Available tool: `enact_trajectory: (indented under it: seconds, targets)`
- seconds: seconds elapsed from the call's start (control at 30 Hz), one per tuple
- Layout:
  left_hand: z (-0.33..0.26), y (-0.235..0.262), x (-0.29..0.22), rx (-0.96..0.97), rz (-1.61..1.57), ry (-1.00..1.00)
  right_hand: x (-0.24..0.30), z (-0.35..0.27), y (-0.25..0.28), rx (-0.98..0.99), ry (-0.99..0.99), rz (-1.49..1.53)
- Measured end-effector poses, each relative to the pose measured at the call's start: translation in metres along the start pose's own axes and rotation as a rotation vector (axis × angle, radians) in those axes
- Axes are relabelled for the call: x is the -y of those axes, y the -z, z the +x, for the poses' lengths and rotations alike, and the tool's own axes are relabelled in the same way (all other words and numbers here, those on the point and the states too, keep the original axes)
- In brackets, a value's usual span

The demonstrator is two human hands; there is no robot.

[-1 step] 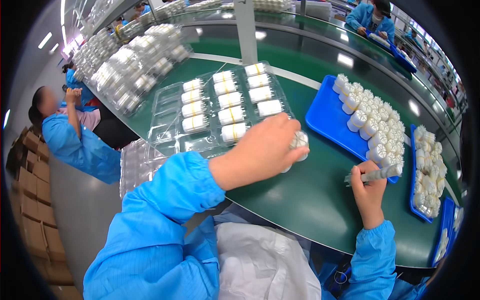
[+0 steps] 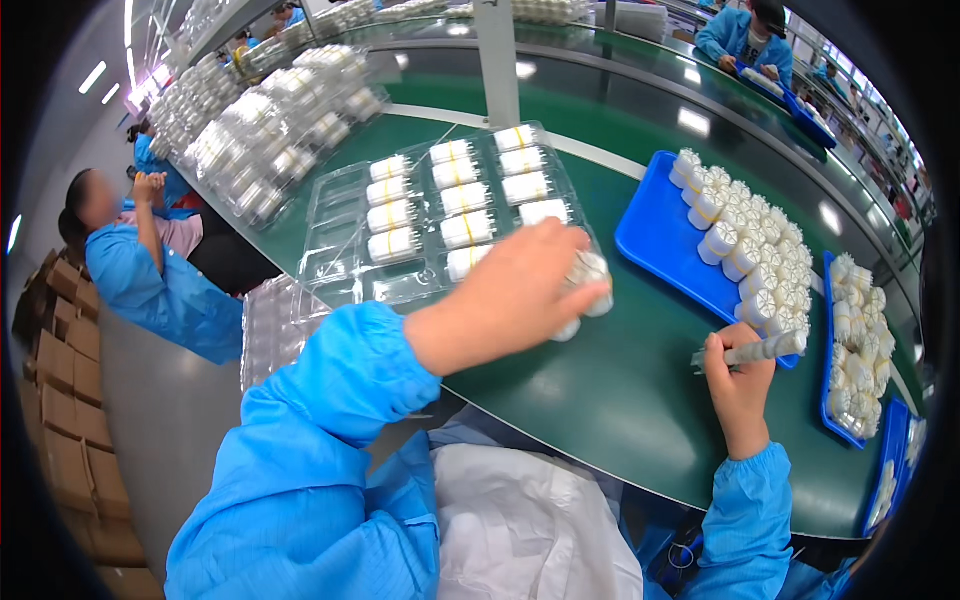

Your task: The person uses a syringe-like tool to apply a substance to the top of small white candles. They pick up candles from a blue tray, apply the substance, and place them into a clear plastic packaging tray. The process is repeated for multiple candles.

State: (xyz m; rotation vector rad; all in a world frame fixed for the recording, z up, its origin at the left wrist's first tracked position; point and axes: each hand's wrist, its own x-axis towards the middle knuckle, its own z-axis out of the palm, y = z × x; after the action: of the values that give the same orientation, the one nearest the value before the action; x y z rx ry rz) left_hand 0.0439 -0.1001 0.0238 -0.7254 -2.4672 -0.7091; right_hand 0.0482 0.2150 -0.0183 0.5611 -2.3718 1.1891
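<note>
My left hand (image 2: 510,285) is closed round a few white cylindrical parts (image 2: 597,290) at the right front edge of a clear plastic blister tray (image 2: 332,215). In the tray's compartments lie several white cylinders (image 2: 460,198) with yellow bands, set in columns; the left side of the tray holds none. My right hand (image 2: 740,395) grips a pale grey, pen-shaped tool (image 2: 770,349) with a clear thin end. It is just in front of a blue tray (image 2: 645,240), where many white cylinders stand packed together with their segmented ends up.
Stacked filled clear trays (image 2: 270,140) rise at the back left. More blue trays (image 2: 828,400) of white parts stand at the right. A metal post (image 2: 497,70) stands behind the work. People in blue sit at left (image 2: 150,270) and far right (image 2: 745,45). Cartons (image 2: 75,420) line the floor.
My left hand has shifted slightly left and toward me with the white parts in it. The right hand and its tool look the same.
</note>
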Motion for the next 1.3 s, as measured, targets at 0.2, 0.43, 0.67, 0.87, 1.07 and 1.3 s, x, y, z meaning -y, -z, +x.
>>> enact_trajectory:
  seconds: [0.2, 0.43, 0.67, 0.87, 1.07, 1.3]
  targets:
    - [-0.038, 0.100, 0.064, -0.178, 0.213, 0.428, 0.003, -0.003, -0.003, 0.013, 0.042, -0.054]
    - [-0.068, 0.175, 0.216, -0.140, 0.879, 0.493, 0.006, -0.002, -0.011, 0.037, 0.074, -0.062]
    - [-0.048, 0.150, 0.240, 0.160, 1.073, 0.417, -0.001, -0.002, -0.006, 0.023, 0.025, -0.066]
    - [0.025, 0.126, 0.203, 0.050, 0.869, 0.347, 0.008, -0.006, -0.010, 0.031, 0.092, -0.005]
    - [0.127, 0.008, 0.108, -0.001, 0.284, 0.032, 0.008, 0.000, -0.014, 0.085, 0.161, -0.053]
    - [0.222, -0.128, 0.031, 0.270, 0.172, -0.143, -0.003, 0.002, -0.010, 0.101, 0.122, -0.061]
